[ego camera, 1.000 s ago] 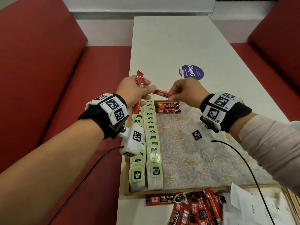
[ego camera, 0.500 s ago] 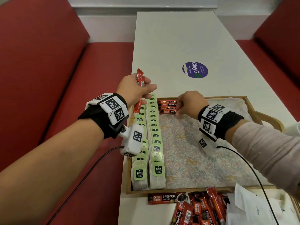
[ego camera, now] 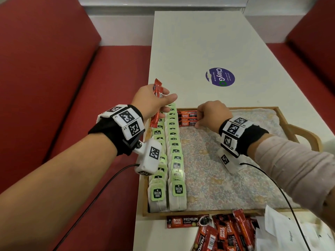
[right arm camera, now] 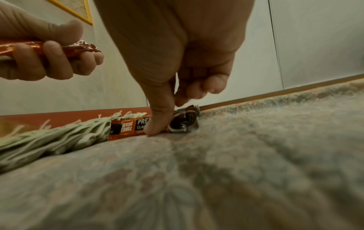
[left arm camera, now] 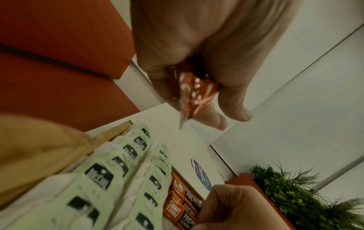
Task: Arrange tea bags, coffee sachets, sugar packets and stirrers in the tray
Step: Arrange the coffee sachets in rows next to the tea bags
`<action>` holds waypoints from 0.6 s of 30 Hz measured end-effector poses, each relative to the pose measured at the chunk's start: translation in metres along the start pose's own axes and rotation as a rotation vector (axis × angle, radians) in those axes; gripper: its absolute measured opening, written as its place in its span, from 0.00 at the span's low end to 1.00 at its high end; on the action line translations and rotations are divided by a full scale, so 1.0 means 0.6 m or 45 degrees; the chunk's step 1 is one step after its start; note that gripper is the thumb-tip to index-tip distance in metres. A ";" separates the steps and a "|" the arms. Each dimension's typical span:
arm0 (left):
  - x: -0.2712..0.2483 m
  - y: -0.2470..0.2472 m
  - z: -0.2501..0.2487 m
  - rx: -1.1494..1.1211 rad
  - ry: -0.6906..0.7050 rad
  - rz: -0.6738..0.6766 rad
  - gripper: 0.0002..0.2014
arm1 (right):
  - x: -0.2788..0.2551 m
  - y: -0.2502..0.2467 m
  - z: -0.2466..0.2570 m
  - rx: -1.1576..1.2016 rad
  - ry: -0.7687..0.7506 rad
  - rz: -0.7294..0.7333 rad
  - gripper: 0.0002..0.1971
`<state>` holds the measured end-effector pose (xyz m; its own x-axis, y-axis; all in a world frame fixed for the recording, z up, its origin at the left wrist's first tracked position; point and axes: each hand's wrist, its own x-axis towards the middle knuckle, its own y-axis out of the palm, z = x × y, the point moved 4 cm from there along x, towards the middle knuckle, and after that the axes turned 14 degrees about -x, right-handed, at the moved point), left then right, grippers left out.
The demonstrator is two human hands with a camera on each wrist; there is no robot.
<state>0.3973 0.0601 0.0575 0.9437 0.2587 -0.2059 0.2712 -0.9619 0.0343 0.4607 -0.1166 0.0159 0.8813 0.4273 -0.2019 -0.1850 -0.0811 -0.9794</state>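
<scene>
My left hand hung over the far left corner of the wooden tray, its fingers curled round a small bunch of red coffee sachets that stood nearly upright in the grip. My right hand was down inside the tray at its far edge, thumb and fingers pinching the nearest sachet of a short stack lying flat on the floral liner; the thumb tip touched the liner. That stack lay just beside the far end of two long rows of tea bags, which ran along the tray's left side with their green tags facing up. On the white desk, near the tray's close edge, lay a loose pile of more coffee sachets, and to its right some white paper packets; I could not tell from their print what they held. A round purple sticker sat on the desk beyond the tray.
</scene>
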 end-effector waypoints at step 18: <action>-0.001 0.030 0.004 -0.324 -0.208 -0.080 0.05 | -0.062 -0.077 0.065 0.434 -0.384 -0.231 0.21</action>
<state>0.4014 0.0422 0.0561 0.8863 0.2796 -0.3692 0.3861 -0.8863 0.2558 0.4197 -0.0936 0.0689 0.7568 0.6529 0.0322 -0.2163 0.2966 -0.9302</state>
